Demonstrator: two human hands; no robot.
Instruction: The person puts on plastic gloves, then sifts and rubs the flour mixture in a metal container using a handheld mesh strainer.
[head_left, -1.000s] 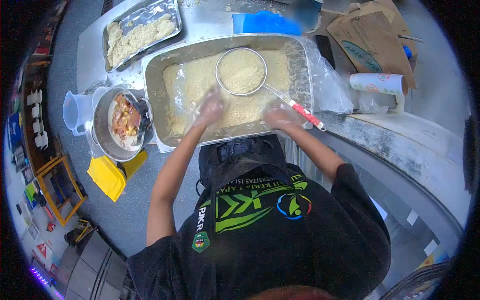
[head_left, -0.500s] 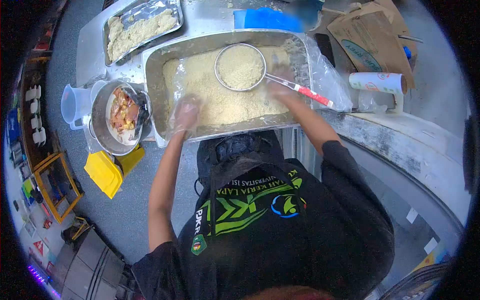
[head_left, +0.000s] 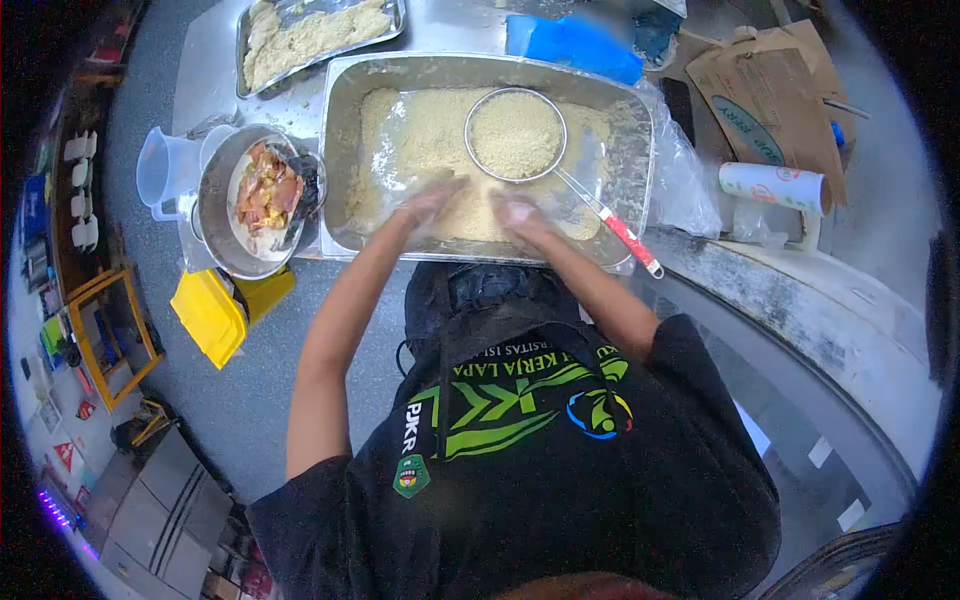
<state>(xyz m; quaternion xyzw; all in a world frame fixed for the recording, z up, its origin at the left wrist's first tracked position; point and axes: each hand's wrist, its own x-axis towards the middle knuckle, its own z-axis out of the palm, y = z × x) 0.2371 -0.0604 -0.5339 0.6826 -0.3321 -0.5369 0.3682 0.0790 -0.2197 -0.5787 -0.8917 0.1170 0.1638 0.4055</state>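
A large metal tub (head_left: 338,150) holds pale crumbly flour (head_left: 440,120). On the flour lies a round strainer (head_left: 515,134) heaped with the same crumbs, its red handle (head_left: 628,240) resting over the tub's front right rim. Below the strainer, both hands are down in the flour near the front of the tub. My left hand (head_left: 434,200), in a clear plastic glove, has its fingers stretched toward the middle. Facing it is my right hand (head_left: 516,210), gloved too and slightly blurred, its fingers too smeared to read. A mound of flour lies between them.
Left of the tub stands a metal pot (head_left: 212,220) with raw meat pieces, beside a clear jug (head_left: 160,170). A tray of coated pieces (head_left: 398,22) is at the back left. Blue plastic (head_left: 575,48), a paper roll (head_left: 775,187) and brown cardboard (head_left: 755,90) lie behind and right.
Both hands have moved inward from the tub's sides and now face each other near the front middle. The whole scene has shifted right and slightly up in view.
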